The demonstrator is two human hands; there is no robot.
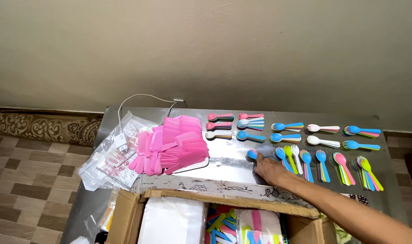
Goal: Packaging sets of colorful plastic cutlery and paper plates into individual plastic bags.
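Blue spork (pixel 252 154) under closed right hand (pixel 270 171) fingertips, bowl leftward, axis crosswise on table (pixel 224 156).

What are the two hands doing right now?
Right hand: on the table, fingertips at a blue spoon; its grip cannot be told.
Left hand: not in view.

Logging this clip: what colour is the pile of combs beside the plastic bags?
Pink: the pile of combs is all one pink shade, seen in the head view.
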